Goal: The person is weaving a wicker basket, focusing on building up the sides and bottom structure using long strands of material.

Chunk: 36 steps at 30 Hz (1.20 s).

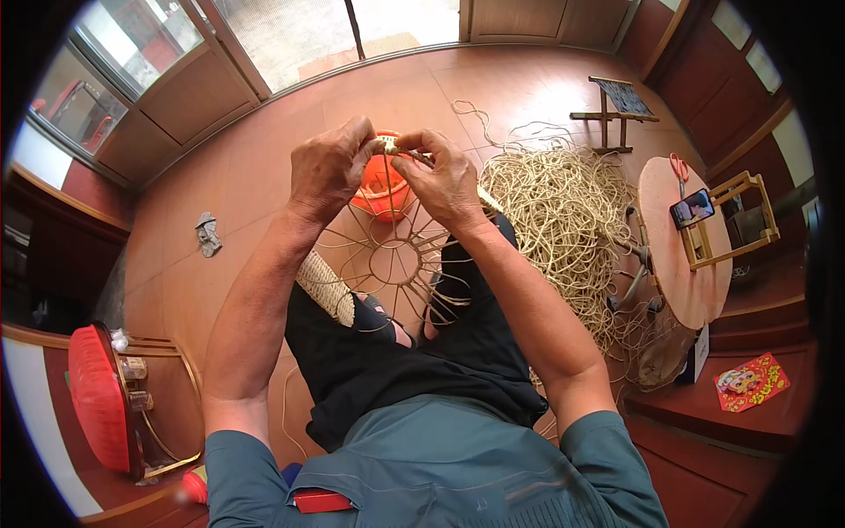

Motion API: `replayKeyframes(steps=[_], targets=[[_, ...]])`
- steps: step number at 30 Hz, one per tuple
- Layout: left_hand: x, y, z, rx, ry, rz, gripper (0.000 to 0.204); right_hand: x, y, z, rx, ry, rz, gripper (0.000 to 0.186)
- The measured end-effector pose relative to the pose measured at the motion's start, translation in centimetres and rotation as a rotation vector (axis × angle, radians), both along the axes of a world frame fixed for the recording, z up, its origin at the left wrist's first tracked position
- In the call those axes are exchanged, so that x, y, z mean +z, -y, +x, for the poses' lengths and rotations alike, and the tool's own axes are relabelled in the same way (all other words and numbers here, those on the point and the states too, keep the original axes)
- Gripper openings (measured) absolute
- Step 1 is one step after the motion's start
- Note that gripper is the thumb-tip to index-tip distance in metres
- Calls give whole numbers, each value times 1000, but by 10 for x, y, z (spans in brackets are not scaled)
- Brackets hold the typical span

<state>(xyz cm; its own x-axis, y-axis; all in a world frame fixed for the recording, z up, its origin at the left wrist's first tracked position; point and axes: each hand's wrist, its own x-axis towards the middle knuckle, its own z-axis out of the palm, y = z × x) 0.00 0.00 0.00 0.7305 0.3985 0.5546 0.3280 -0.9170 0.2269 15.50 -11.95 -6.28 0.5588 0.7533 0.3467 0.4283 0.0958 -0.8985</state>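
Note:
A round wire frame point(394, 284), with spokes fanning out from a small central ring, lies across my lap between my knees. Pale twisted cord is woven thickly over part of its rim, seen as a woven band point(326, 289) by my left thigh. My left hand point(330, 172) is closed on the far edge of the frame, fingers pinched around the rim. Close beside it, my right hand point(440, 176) pinches the cord at the same rim. A short cord wrapping point(387, 143) shows between the two hands. Exactly how the cord passes under my fingertips is hidden.
An orange-red bucket point(385, 187) stands behind the frame. To the right lies a big heap of loose cord point(563, 220), near a round table point(656, 189) with scissors and a phone. A folding stool point(607, 113) stands beyond; a red-covered stand point(101, 396) is at left.

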Motion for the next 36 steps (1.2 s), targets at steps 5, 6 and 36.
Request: replayKeyframes(steps=[5, 6, 36], targets=[[-4, -7, -1, -33, 33, 12, 21, -3, -7, -5, -85, 173, 119, 26], [-5, -10, -2, -36, 22, 46, 22, -4, -7, -7, -91, 169, 128, 25], [35, 52, -38, -104, 108, -204, 11, 23, 40, -36, -95, 261, 434, 21]])
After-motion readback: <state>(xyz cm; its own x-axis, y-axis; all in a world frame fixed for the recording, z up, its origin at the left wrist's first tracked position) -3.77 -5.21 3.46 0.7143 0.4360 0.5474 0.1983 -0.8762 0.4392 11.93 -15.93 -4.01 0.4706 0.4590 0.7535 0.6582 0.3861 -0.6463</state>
